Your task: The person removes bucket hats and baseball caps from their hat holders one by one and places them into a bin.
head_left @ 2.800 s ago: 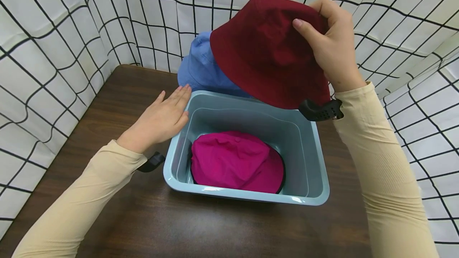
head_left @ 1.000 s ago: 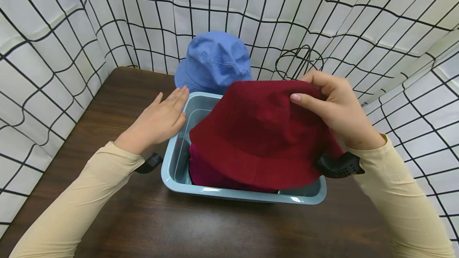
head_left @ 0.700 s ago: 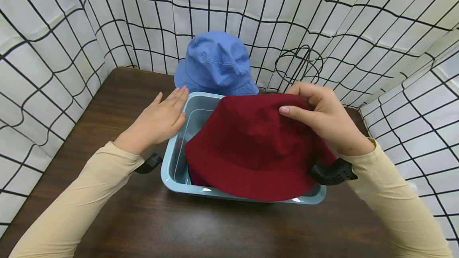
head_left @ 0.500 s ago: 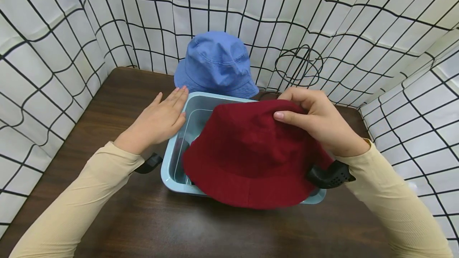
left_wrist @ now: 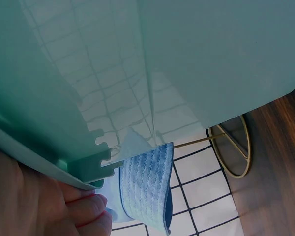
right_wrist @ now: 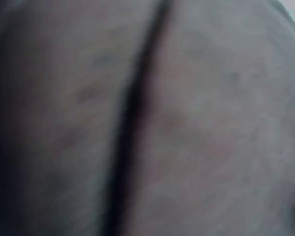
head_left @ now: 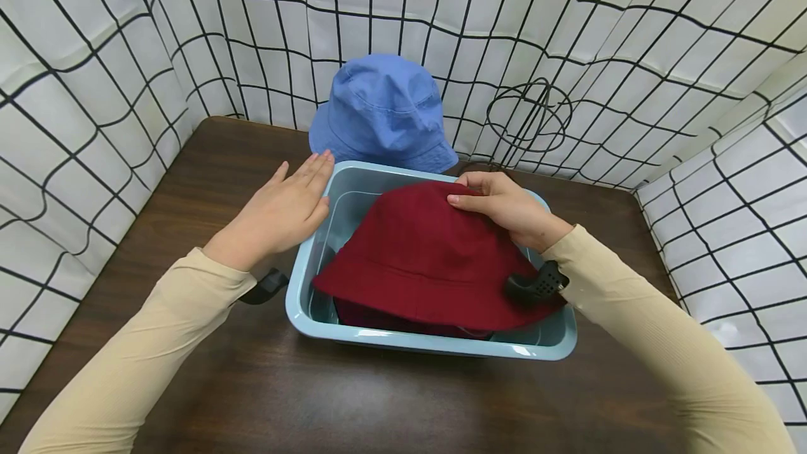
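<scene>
Head view shows the brown table (head_left: 353,405) in front of the blue tub (head_left: 435,343). A dark red hat (head_left: 429,251) is in the tub, over another hat (head_left: 384,317), mostly hidden. At the tub's left side, the left hand (head_left: 280,209) touches it with straight fingers. Near the tub's back, the right hand (head_left: 504,205) pinches the red hat's top. Behind the tub are a blue hat (head_left: 387,114) and, last, a white wall (head_left: 284,19) with black lines.

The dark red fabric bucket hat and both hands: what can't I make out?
Head view: most of the dark reddish cloth, beneath the red hat.
Head view: part of the right hand, behind the hat.
Left wrist view: part of the left hand, cut by the edge.
Right wrist view: nearly everything, too blurred.
</scene>
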Motion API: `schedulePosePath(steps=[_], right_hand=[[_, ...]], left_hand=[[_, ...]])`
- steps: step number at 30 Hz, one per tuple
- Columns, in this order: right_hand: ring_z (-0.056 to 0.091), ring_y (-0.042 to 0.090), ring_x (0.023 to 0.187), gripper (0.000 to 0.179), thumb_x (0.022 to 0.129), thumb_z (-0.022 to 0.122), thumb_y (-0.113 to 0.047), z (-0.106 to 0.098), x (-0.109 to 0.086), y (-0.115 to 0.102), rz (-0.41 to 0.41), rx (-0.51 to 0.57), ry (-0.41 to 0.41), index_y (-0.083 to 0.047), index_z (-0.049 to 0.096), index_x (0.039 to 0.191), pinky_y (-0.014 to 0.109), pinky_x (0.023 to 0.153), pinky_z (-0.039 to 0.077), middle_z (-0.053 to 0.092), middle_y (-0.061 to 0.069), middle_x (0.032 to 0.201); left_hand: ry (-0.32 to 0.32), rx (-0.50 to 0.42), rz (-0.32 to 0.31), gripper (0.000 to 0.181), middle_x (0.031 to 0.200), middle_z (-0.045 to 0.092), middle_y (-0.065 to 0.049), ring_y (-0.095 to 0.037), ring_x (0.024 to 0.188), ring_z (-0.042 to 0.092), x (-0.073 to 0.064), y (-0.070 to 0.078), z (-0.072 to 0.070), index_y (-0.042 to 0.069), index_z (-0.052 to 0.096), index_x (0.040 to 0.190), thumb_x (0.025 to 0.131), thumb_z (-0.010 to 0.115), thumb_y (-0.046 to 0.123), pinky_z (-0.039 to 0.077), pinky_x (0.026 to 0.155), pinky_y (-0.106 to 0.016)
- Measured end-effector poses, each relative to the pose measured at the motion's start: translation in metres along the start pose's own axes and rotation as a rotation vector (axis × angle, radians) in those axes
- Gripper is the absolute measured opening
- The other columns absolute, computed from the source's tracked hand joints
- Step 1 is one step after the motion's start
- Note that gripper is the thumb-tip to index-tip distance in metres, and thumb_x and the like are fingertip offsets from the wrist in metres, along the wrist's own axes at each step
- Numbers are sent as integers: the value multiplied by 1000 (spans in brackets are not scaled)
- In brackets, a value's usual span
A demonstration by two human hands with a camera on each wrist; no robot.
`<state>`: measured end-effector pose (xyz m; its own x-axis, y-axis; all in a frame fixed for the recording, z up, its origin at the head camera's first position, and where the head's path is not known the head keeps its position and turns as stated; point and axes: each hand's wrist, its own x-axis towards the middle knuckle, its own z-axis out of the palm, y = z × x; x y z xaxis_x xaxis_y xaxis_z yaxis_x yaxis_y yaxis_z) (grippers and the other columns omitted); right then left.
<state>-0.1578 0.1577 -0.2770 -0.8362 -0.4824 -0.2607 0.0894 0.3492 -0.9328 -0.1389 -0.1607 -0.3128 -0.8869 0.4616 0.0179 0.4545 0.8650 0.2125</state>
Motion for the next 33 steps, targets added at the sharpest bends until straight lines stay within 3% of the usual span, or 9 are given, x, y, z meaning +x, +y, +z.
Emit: schedulePosePath(steps=[4, 10, 13, 22, 26, 29, 33], right_hand=[[55, 18, 71, 9, 94, 59, -16, -2, 12, 12, -49, -275, 54, -7, 58, 91, 29, 64, 45, 59, 4, 79], [52, 20, 72, 10, 93, 60, -16, 1, 20, 24, -205, -762, 125, -6, 60, 96, 33, 68, 42, 60, 5, 81], [53, 20, 69, 13, 93, 60, -18, 5, 22, 29, -213, -898, 177, -6, 60, 98, 34, 65, 43, 61, 6, 80], [55, 21, 64, 20, 93, 60, -24, 12, 18, 30, -203, -996, 250, -7, 60, 103, 36, 59, 46, 63, 7, 80], [60, 22, 72, 26, 90, 64, -26, 12, 10, 24, -269, -1034, 320, -6, 62, 107, 39, 64, 50, 66, 9, 94], [60, 22, 83, 27, 88, 66, -24, 13, 4, 19, -344, -1006, 360, -5, 62, 107, 39, 70, 51, 64, 9, 102], [55, 23, 91, 23, 85, 70, -18, 15, 0, 15, -444, -930, 379, -5, 65, 103, 38, 77, 48, 60, 9, 100]], left_hand=[[4, -1, 3, 61, 154, 17, -19, -30, 142, 13, 0, 0, 0, -6, 19, 147, 98, 35, 26, 11, 110, -57], [13, -2, 7, 61, 154, 17, -19, -30, 142, 14, 1, 0, 0, -7, 19, 147, 98, 36, 26, 12, 110, -57], [13, -3, 8, 60, 154, 17, -18, -30, 142, 14, 1, 0, 1, -6, 19, 147, 98, 36, 26, 12, 110, -57], [7, -10, 5, 61, 154, 16, -18, -30, 143, 13, 0, 1, 1, -6, 18, 147, 99, 36, 26, 11, 110, -57], [8, -4, 9, 61, 154, 17, -18, -30, 143, 13, 1, 0, 1, -6, 18, 147, 99, 36, 26, 12, 110, -57], [11, 1, 9, 61, 154, 17, -18, -30, 142, 14, 1, 0, 1, -6, 19, 147, 98, 36, 26, 12, 110, -57], [11, 1, 8, 61, 154, 17, -19, -30, 142, 14, 1, -1, 1, -7, 19, 147, 98, 36, 26, 12, 110, -58]])
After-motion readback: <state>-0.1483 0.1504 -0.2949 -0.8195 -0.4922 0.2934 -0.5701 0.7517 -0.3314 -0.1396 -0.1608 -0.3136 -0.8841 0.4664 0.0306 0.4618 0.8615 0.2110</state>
